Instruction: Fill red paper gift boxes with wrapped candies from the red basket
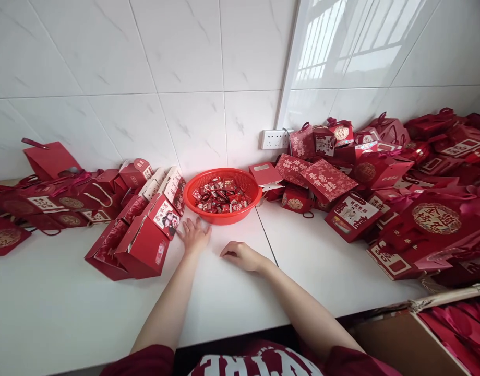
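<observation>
My left hand (pixel 194 236) lies flat on the white table with its fingers spread. It is just in front of a red plastic basket (pixel 223 219) and beside a row of red gift boxes. The basket holds many small red-wrapped sweets (pixel 221 196). Nearest to that hand is a box (pixel 165 218) printed with a cartoon couple. My right hand (pixel 243 257) rests on the table in front of the basket, fingers curled in; nothing shows between them. Two open-ended red boxes (pixel 142 248) lie on their sides left of my left forearm.
Red gift boxes (pixel 40 201) crowd the left along the tiled wall. A large heap of red boxes and bags (pixel 392 172) covers the right side. Behind it is a wall socket (pixel 275 139). An open cardboard carton (pixel 396 339) of red packaging stands at the lower right.
</observation>
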Demonstrator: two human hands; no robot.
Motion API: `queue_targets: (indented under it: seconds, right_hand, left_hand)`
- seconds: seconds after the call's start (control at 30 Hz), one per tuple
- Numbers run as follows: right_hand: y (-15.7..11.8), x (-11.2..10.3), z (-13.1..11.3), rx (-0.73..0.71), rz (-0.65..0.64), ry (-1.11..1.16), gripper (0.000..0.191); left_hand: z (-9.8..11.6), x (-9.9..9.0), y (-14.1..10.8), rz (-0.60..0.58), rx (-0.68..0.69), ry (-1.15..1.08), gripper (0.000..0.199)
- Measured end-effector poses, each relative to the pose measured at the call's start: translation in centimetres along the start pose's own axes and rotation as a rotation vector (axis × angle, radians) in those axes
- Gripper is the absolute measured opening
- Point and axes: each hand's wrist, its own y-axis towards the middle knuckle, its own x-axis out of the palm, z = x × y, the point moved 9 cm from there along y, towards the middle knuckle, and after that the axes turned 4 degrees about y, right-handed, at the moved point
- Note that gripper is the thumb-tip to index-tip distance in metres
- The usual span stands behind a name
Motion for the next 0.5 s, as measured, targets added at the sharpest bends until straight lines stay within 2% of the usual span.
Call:
queue_targets:
  seconds: [0.13, 0.23, 0.37, 0.5]
  right_hand:
    - [-1.9, -2.8, 2.2, 0.129, 0.094, 0.08, 0.018]
    - [-2.9, -6.2, 4.8, 0.264, 0.187, 0.154, 0.017]
    - [-2.2, -12.7, 7.8, 0.416, 0.366, 0.242, 0.025]
    - [0.3, -19.6, 9.9, 0.51, 0.656, 0.275, 0.046]
  left_hand:
    - [0.2, 0.0, -0.6, -0.041, 0.091, 0.007, 0.082]
    - [0.2, 0.2, -0.9, -0.065, 0.119, 0.003, 0.08]
    - [0.3, 0.5, -0.6, -0.078, 0.106, -0.001, 0.077]
    - [0.5, 0.6, -0.4, -0.09, 0.11, 0.004, 0.078]
